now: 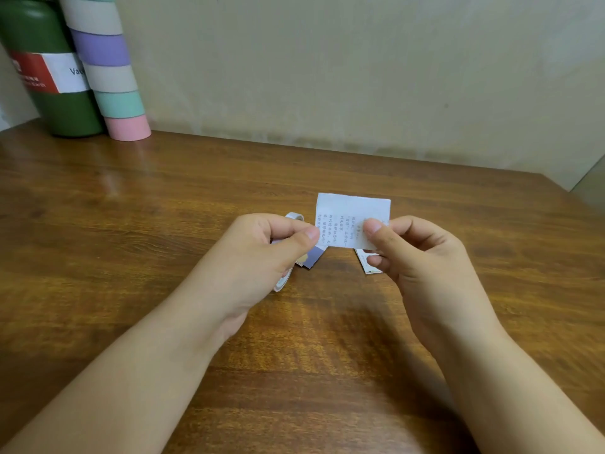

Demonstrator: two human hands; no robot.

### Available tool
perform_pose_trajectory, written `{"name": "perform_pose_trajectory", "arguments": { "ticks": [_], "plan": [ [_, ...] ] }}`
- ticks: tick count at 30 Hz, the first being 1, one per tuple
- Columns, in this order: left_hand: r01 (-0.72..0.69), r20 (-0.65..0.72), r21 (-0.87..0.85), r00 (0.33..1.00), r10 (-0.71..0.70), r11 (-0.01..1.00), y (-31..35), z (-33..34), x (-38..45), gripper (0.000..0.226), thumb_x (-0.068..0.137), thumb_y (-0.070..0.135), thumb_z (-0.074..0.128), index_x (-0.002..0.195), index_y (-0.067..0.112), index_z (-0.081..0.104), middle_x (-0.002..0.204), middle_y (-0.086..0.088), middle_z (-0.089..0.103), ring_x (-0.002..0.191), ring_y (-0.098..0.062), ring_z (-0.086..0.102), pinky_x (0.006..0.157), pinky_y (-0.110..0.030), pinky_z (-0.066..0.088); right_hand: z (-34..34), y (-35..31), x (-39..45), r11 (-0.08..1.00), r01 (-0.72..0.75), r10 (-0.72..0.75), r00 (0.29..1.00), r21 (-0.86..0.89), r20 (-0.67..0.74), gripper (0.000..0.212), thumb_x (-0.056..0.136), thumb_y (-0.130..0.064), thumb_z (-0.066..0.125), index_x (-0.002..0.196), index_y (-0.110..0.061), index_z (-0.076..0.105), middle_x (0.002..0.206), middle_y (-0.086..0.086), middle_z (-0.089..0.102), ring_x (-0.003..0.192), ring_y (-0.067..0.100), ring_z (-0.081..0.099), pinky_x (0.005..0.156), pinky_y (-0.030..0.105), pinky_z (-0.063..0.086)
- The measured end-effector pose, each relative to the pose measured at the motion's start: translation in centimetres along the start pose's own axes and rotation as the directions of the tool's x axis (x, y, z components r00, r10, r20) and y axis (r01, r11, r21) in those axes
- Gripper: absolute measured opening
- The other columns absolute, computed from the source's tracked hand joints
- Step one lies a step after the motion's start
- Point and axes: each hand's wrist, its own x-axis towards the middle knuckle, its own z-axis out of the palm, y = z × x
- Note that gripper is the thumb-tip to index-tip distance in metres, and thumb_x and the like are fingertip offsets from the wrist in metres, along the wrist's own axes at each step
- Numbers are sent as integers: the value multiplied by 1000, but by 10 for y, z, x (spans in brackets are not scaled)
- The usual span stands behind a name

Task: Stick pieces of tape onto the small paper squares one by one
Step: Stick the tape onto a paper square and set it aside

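A small white paper square (pixel 350 214) with printed text is held up above the table between both hands. My left hand (pixel 262 257) pinches its left edge with thumb and fingers, and a tape roll (pixel 281 283) sits in that same hand, mostly hidden. My right hand (pixel 419 257) pinches the paper's right side. Under the hands lie other small paper pieces: a purple one (pixel 312 258) and a printed one (pixel 368 262), partly covered.
The wooden table (pixel 163 208) runs back to a beige wall. At the far left corner stand a green flask (pixel 49 77) and a tall stack of coloured tape rolls (pixel 108 67).
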Motion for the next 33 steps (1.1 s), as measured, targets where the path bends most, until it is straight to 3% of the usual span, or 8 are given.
{"name": "perform_pose_trajectory", "arguments": {
  "ticks": [3, 6, 25, 27, 30, 31, 33],
  "plan": [
    [-12, -7, 27, 1000, 13, 1000, 2, 0, -2, 23, 90, 20, 58, 70, 19, 69, 36, 14, 40, 45, -1, 39, 63, -24, 29, 0, 0, -1, 999, 37, -38, 999, -34, -11, 20, 72, -27, 75, 56, -21, 66, 65, 3, 60, 63, 17, 50, 72, 33, 40],
    [-10, -11, 42, 1000, 10, 999, 4, 1, -3, 19, 91, 19, 57, 76, 17, 70, 35, 16, 43, 43, 2, 44, 64, -23, 31, 1, 0, 0, 997, 63, -63, 998, -42, -17, 24, 77, -21, 73, 55, -20, 65, 62, 2, 59, 62, 17, 48, 70, 32, 40],
    [-12, -20, 65, 1000, 14, 998, 4, 2, -3, 17, 91, 21, 57, 87, 13, 72, 36, 17, 43, 42, 3, 44, 60, -24, 30, 1, 0, -1, 992, 118, -119, 993, -50, -26, 25, 80, -16, 72, 58, -14, 59, 57, -1, 56, 64, 13, 48, 62, 23, 37],
    [-8, -8, 62, 1000, 9, 998, 4, 1, -3, 20, 91, 21, 57, 79, 16, 73, 40, 15, 38, 44, -1, 38, 60, -24, 30, 1, 1, -1, 991, 118, -120, 992, -57, -29, 25, 80, -17, 72, 59, -14, 59, 58, -1, 56, 64, 13, 48, 61, 22, 37],
    [1, 19, 57, 1000, -3, 998, 6, 0, -2, 47, 93, 23, 54, 46, 20, 60, 54, -2, 28, 55, -13, 27, 60, -26, 28, 0, 1, -1, 992, 110, -113, 993, -65, -35, 26, 80, -19, 72, 58, -15, 60, 59, 1, 55, 64, 13, 47, 61, 23, 36],
    [9, 17, 40, 1000, -9, 999, 7, 1, -3, 47, 93, 24, 53, 48, 19, 62, 59, -5, 26, 56, -14, 25, 60, -26, 27, 0, 1, -1, 992, 108, -111, 993, -67, -35, 26, 80, -19, 72, 58, -16, 60, 59, 2, 55, 64, 14, 46, 61, 23, 36],
    [21, 0, -8, 1000, -21, 1000, 8, 1, -3, 33, 93, 23, 53, 68, 14, 71, 67, -8, 25, 55, -13, 25, 59, -27, 27, 0, 1, -1, 992, 106, -109, 993, -68, -38, 26, 81, -19, 72, 58, -16, 60, 60, 4, 54, 65, 16, 45, 62, 25, 35]
  ]
}}
